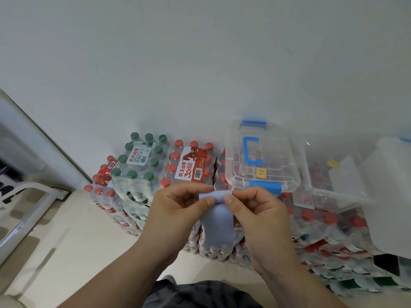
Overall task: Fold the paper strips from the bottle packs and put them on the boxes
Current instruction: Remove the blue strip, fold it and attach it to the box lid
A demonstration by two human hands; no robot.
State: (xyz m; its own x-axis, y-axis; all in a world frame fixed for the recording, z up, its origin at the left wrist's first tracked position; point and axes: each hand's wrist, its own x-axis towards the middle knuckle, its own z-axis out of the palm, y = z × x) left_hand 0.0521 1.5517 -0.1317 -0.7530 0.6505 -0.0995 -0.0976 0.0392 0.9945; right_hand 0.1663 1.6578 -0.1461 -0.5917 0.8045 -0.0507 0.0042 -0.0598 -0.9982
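Note:
A pale blue paper strip (218, 225) hangs in front of me, its top edge bent over. My left hand (178, 205) pinches the strip's upper left corner between thumb and fingers. My right hand (253, 207) pinches the upper right corner the same way. Behind my hands stand shrink-wrapped bottle packs: one with green caps (140, 161) and one with red caps (191, 163). A clear plastic box with a blue handle (260, 156) sits on top of the packs, just beyond the strip. A second clear box (338, 178) lies to its right.
More red-capped bottle packs (322, 230) are stacked low at the right, and a white translucent container (391, 196) stands over them. A white frame (29, 201) leans at the left over the beige floor (66, 252). A plain white wall fills the upper half.

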